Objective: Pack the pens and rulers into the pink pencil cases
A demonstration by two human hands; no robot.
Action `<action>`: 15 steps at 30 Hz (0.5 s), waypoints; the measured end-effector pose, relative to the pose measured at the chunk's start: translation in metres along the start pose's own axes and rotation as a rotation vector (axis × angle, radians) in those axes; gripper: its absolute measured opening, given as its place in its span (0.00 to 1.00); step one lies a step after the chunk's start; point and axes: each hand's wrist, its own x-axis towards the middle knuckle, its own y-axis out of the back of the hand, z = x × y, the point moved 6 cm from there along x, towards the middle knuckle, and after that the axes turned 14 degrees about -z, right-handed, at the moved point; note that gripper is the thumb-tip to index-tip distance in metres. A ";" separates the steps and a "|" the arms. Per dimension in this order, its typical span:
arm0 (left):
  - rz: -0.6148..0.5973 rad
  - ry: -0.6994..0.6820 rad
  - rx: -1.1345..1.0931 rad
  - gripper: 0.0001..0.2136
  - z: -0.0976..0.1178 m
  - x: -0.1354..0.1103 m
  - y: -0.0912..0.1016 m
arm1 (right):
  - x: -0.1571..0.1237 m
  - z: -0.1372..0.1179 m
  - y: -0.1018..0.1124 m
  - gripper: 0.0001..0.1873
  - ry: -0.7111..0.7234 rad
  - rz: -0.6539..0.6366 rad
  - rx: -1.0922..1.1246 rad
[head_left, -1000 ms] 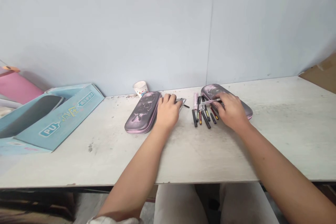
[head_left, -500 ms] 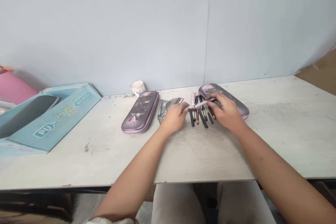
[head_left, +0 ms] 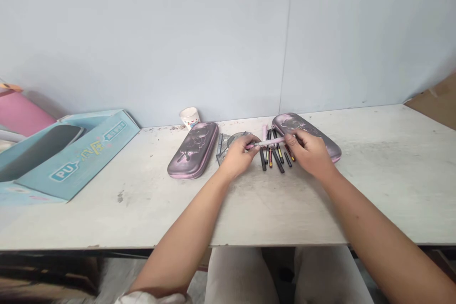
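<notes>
A pink pen [head_left: 268,142] is held level above the table between both hands. My left hand [head_left: 238,156] pinches its left end and my right hand [head_left: 309,153] pinches its right end. Under the pen lie several dark pens and pencils [head_left: 276,156] in a loose row. A clear ruler set with a protractor [head_left: 228,142] lies just behind my left hand. One purple pencil case [head_left: 194,149] lies shut to the left. A second purple pencil case [head_left: 306,128] lies behind my right hand, partly hidden by it.
A small paper cup [head_left: 189,117] stands by the wall. An open light-blue cardboard box [head_left: 71,154] lies at the far left, with a pink object [head_left: 19,116] behind it. The grey table's front edge [head_left: 107,244] runs across below; brown cardboard [head_left: 436,97] shows at the far right.
My left hand moved right off the ruler set and took the left end of the pink pen. My right hand lifted that pen from the pile.
</notes>
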 end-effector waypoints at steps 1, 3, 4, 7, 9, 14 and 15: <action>0.021 -0.002 -0.001 0.05 -0.002 0.000 0.002 | 0.001 -0.001 -0.001 0.18 0.036 -0.023 0.038; 0.046 -0.002 0.004 0.06 -0.005 0.000 0.004 | 0.002 -0.002 -0.001 0.17 0.073 -0.070 0.061; 0.050 -0.005 0.022 0.06 -0.006 0.000 0.004 | 0.002 -0.001 -0.001 0.16 0.066 -0.079 0.024; 0.050 -0.040 0.179 0.08 -0.002 0.002 0.002 | 0.001 0.000 -0.006 0.23 -0.006 -0.056 -0.240; 0.046 -0.053 0.309 0.12 0.002 0.006 -0.004 | -0.001 -0.004 -0.018 0.28 -0.027 -0.042 -0.465; -0.002 -0.023 0.511 0.19 -0.006 0.022 -0.021 | -0.003 -0.028 -0.053 0.29 0.043 -0.080 -0.746; 0.000 -0.023 0.541 0.19 -0.008 0.023 -0.021 | -0.002 -0.030 -0.052 0.29 0.048 -0.067 -0.748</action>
